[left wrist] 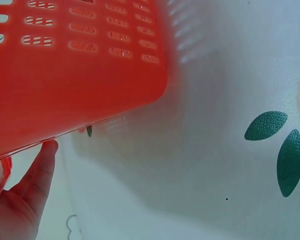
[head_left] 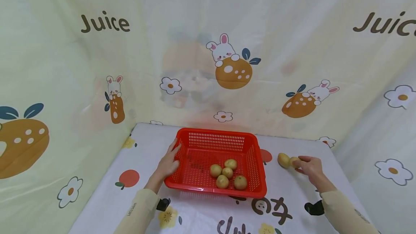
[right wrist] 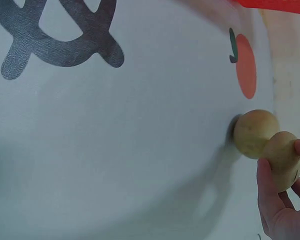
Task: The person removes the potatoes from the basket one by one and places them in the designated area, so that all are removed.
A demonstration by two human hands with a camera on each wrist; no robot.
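Note:
A red plastic basket [head_left: 224, 191] with slotted walls stands on the table, several yellowish potatoes [head_left: 222, 181] grouped in its right half. My left hand [head_left: 168, 162] grips the basket's left rim; in the left wrist view its fingers [left wrist: 42, 162] lie against the rim beside the red wall. To the right of the basket, my right hand [head_left: 310, 169] pinches a potato [right wrist: 282, 160] between thumb and fingers. Just beside that one, another potato [head_left: 284, 160] lies on the cloth, partly overlapped by the held one in the right wrist view.
A white printed cloth [head_left: 107, 205] covers the table, with fruit, flowers and dark lettering on it. Pale printed curtains [head_left: 191, 21] hang behind and at both sides, close to the table edges.

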